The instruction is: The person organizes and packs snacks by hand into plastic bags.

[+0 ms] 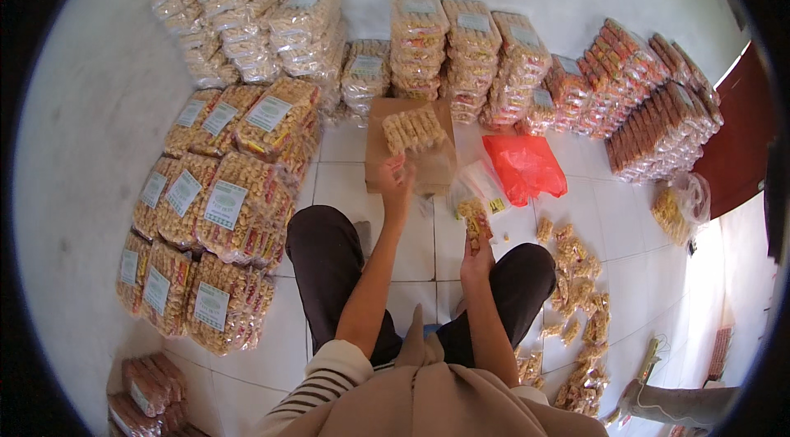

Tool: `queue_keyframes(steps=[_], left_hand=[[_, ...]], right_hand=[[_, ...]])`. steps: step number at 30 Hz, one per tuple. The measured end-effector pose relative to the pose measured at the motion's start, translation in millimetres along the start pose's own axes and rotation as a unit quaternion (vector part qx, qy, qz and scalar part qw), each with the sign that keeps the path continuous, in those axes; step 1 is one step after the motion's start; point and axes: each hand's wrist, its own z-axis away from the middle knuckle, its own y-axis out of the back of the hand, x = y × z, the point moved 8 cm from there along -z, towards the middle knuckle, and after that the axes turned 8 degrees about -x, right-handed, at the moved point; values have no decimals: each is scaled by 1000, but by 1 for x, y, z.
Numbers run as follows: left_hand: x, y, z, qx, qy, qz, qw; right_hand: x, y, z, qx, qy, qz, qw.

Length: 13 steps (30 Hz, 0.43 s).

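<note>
In front of me a cardboard box (377, 137) lies on the floor, with a row of small clear packets of pale, curled snacks (413, 130) side by side on it. My left hand (397, 175) is over the box's near edge, just below the packets. Its fingers look slightly apart and seem to hold nothing. My right hand (476, 260) grips a small snack packet (474, 217) upright, right of the box. Close beyond that packet lies a clear plastic bag (480, 182) with a pale label, beside a red plastic bag (524, 167).
Loose snack packets (583, 272) lie scattered on the tiles to my right. Large labelled snack bundles (220, 203) are stacked on my left. More stacks (471, 42) line the wall, with darker bundles (665, 128) at far right. A filled clear bag (681, 211) stands near them.
</note>
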Motion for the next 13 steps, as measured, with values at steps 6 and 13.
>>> queue_keyframes(steps=[6, 13], left_hand=[[-3, -73, 55, -98, -87, -494, 859], [-102, -86, 61, -164, 20, -576, 801]], right_hand=[[-5, 42, -4, 75, 28, 31, 996], [14, 56, 17, 120, -47, 51, 990]])
